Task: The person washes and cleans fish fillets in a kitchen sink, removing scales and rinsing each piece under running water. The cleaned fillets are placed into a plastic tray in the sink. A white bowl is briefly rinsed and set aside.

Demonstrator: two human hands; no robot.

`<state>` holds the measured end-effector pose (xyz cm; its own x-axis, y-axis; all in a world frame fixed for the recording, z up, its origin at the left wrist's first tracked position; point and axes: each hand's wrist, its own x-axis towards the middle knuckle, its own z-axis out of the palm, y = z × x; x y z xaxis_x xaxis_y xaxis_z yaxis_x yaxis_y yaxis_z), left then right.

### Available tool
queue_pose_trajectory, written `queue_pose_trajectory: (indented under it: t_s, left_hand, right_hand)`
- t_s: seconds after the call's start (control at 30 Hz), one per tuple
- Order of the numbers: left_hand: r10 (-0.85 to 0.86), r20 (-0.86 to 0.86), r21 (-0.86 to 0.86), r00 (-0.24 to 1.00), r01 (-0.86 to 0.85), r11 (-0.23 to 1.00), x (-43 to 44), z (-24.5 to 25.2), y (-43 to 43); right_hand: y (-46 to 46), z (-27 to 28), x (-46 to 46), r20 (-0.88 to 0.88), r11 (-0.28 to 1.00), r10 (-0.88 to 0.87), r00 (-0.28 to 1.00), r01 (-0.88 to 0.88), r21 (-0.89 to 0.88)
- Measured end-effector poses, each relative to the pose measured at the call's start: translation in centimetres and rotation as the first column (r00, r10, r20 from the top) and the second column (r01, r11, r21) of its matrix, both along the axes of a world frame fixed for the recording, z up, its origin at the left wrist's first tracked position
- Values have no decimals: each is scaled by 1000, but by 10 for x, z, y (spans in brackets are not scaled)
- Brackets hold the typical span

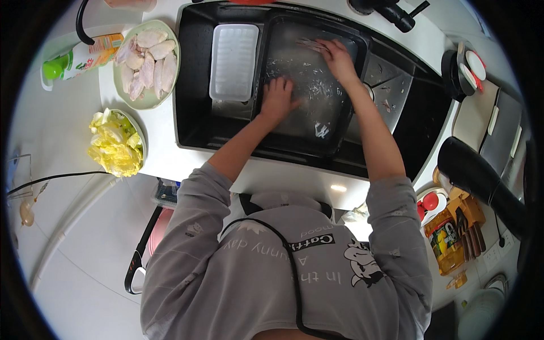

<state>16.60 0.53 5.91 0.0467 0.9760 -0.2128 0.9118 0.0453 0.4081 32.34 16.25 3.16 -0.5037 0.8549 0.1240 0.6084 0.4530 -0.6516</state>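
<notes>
A black rectangular basin (308, 146) of cloudy water sits in the dark sink, with pale shreds afloat. Toward its far right side, my right hand (340, 61) pinches a small bundle of thin, pinkish-white strands (312, 43); what they are is unclear. My left hand (278, 100) rests palm down at the basin's left side, thumb apart from the fingers, and nothing shows in it. The water hides some of its fingertips. A whitish clump (321, 130) lies in the near right part of the basin. Left of the basin is a white plastic tray (233, 62).
On the left counter are a plate of raw chicken wings (147, 70), a bowl of yellow cabbage leaves (114, 142) and a green-capped bottle (80, 59). A black faucet (399, 17) stands behind the sink. Scraps (386, 104) lie on the sink floor at right.
</notes>
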Motion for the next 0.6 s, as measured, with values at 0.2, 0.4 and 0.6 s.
queue_pose_trajectory:
  t_s: [0.2,0.4,0.6]
  left_hand:
    - [-306,85,14,948,306,952,6,-22,-13]
    - [-359,222,-86,906,385,919,3,-30,-17]
    - [282,698,-344,658,-37,938,-3,-40,-7]
  right_hand:
    - [-4,-12,-36,325,994,51,944,-79,75]
    - [-6,-24,-41,430,960,72,900,-180,216]
    - [9,0,-31,506,980,141,851,-191,48]
